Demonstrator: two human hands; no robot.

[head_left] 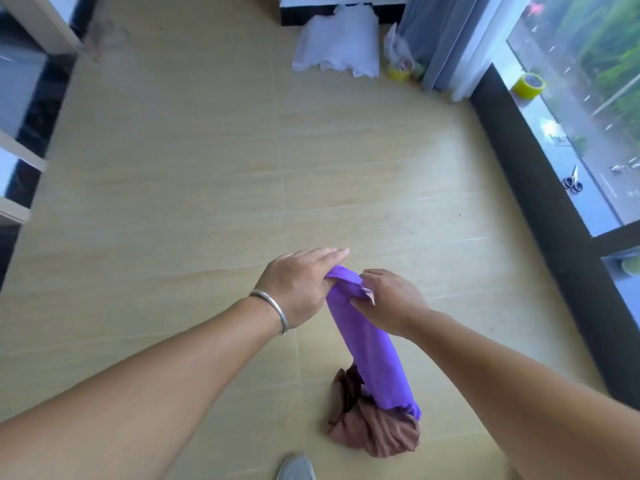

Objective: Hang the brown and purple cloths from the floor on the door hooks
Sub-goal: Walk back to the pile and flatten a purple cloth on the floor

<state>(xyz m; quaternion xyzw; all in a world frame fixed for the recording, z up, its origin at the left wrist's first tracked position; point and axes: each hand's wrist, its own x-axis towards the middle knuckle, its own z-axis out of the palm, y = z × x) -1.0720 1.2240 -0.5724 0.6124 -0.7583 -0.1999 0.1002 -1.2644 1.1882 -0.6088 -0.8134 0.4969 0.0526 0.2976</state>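
The left hand [298, 289] has its thumb and fingers closed over the top edge of the purple cloth [370, 344], the thumb tucked under the fold and the index finger lying straight out past it toward the far right. Just to the right, the right hand [388, 301] pinches the same upper edge, where a small pale tag [369, 293] sticks out between the thumb and fingers; the other fingers are curled around the cloth's right side. Both hands touch the cloth and nearly touch each other. A silver bangle [273, 308] circles the left wrist. Both bare forearms reach in from the near edge. The purple cloth hangs from the two hands as a long gathered column, slanting down toward the near right, and its lower hem rests on the brown cloth [374, 431]. The brown cloth lies crumpled in a heap on the pale tiled floor [207, 202], near the person and slightly right of centre. A grey shoe tip [296, 469] shows at the near edge, just left of the heap. At the far side a white bag [337, 43] leans against a dark cabinet base, with a yellow tape roll [399, 71] beside it on the floor and grey curtains [446, 39] to the right. Along the right, a window ledge [554, 133] holds a second yellow tape roll [529, 85] and scissors [573, 183]. Door hooks are out of sight.
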